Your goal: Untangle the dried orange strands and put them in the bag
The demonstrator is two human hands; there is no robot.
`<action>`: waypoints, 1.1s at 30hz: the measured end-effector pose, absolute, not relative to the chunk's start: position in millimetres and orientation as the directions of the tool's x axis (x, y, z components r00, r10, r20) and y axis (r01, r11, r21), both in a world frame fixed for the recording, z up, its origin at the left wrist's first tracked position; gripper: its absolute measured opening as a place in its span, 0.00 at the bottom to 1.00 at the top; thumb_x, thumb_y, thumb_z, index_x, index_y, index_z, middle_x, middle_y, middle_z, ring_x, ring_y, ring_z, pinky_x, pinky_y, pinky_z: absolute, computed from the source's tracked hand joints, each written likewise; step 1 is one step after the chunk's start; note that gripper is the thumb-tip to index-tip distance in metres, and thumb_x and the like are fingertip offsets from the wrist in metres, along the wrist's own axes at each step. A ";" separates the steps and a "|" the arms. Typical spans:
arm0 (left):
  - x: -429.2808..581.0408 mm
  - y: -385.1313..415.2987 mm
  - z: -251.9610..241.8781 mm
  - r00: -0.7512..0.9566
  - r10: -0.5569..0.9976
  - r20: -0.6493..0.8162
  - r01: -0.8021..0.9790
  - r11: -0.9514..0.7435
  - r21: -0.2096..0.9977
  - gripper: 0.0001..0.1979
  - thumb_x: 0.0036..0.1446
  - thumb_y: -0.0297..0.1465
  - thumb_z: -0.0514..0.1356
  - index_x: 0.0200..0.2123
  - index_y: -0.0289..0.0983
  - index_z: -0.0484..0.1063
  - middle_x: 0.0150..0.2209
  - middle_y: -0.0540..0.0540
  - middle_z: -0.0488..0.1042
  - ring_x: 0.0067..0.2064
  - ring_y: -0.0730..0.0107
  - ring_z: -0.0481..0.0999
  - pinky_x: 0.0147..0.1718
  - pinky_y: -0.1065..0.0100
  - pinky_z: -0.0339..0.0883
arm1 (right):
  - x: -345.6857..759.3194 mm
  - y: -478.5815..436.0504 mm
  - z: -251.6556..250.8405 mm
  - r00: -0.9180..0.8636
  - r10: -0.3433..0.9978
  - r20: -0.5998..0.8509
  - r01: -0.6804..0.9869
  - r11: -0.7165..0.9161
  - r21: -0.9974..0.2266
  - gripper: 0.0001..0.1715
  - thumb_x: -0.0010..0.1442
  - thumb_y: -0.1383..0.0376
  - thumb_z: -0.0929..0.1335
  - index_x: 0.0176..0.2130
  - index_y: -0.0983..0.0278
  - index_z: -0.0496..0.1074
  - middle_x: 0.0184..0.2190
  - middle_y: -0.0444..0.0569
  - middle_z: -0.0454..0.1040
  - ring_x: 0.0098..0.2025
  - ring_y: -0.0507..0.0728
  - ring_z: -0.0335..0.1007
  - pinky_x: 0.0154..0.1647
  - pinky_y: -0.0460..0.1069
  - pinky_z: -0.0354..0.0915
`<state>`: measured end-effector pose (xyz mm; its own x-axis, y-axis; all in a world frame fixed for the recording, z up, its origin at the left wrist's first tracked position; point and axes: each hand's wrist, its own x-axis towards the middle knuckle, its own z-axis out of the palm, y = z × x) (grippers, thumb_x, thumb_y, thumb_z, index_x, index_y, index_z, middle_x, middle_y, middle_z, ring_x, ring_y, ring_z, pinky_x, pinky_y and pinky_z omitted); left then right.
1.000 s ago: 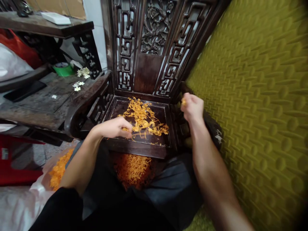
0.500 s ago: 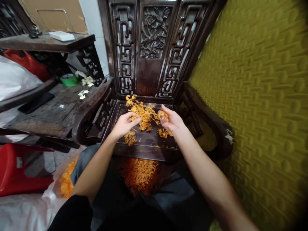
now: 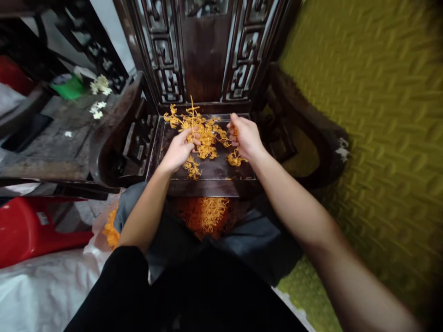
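Orange curly plastic-looking pieces (image 3: 208, 138) lie in a loose pile on the dark wooden chair seat (image 3: 216, 173). My left hand (image 3: 182, 147) is at the pile's left side, its fingers closed round an orange piece whose thin stem stands up above them. At the right of the pile my right hand (image 3: 245, 133) is curled, with a bit of orange showing between its fingers. A small orange clump (image 3: 192, 168) lies in front of my left hand, and another (image 3: 236, 158) lies just below my right hand.
More orange pieces (image 3: 209, 214) fill a space below the seat, between my legs. Left are a wooden side table (image 3: 44, 157) with a green tape roll (image 3: 69, 86) and white flower-shaped pieces (image 3: 98, 109), and a red stool (image 3: 27, 230). A yellow-green textured surface (image 3: 387, 138) rises at right.
The view has tilted down, so the seat appears higher. My left hand now has an upright orange stem in its fingers. My right hand has turned and its fingers are more curled.
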<state>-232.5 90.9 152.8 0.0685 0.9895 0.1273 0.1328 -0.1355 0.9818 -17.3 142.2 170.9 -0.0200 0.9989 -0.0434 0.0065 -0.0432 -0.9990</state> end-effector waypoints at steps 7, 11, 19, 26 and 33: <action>-260.2 100.6 152.7 -0.017 0.967 0.255 0.139 -0.250 0.958 0.26 0.59 0.40 0.66 0.58 0.35 0.69 0.42 0.40 0.79 0.35 0.67 0.81 0.30 0.67 0.75 | -49.6 103.7 120.3 -0.671 0.723 -0.165 0.719 0.579 -0.385 0.18 0.65 0.52 0.69 0.41 0.63 0.80 0.34 0.52 0.80 0.35 0.58 0.75 0.36 0.50 0.63; -288.6 101.2 169.1 -0.139 0.920 0.367 0.221 -0.333 0.917 0.24 0.58 0.40 0.67 0.55 0.37 0.71 0.40 0.41 0.81 0.30 0.71 0.80 0.25 0.73 0.71 | -92.4 83.9 78.3 -0.697 0.680 -0.227 0.717 0.657 -0.235 0.32 0.63 0.46 0.68 0.55 0.66 0.72 0.43 0.62 0.80 0.45 0.68 0.78 0.43 0.55 0.68; -302.1 92.1 176.7 -0.184 0.927 0.326 0.191 -0.291 0.937 0.22 0.57 0.37 0.67 0.53 0.35 0.72 0.40 0.40 0.81 0.28 0.73 0.79 0.20 0.75 0.65 | -116.5 77.4 38.5 -0.691 0.699 -0.183 0.707 0.604 -0.368 0.20 0.69 0.53 0.65 0.49 0.67 0.72 0.49 0.64 0.77 0.47 0.67 0.79 0.50 0.57 0.68; -292.0 88.6 171.7 -0.145 0.968 0.205 0.161 -0.181 0.970 0.27 0.55 0.30 0.68 0.57 0.34 0.70 0.36 0.42 0.80 0.27 0.70 0.80 0.18 0.75 0.63 | -95.5 114.1 78.9 -0.475 0.877 -0.071 0.683 0.316 -0.658 0.18 0.75 0.60 0.56 0.48 0.67 0.68 0.39 0.57 0.79 0.41 0.57 0.80 0.41 0.51 0.73; -266.1 82.6 172.5 -0.104 0.979 0.174 0.279 -0.139 0.950 0.24 0.53 0.24 0.65 0.55 0.32 0.74 0.28 0.49 0.76 0.25 0.71 0.79 0.23 0.72 0.69 | -41.4 133.8 164.2 -0.287 0.955 0.077 0.176 0.132 -0.975 0.13 0.64 0.58 0.70 0.39 0.66 0.72 0.37 0.54 0.78 0.35 0.56 0.78 0.35 0.53 0.75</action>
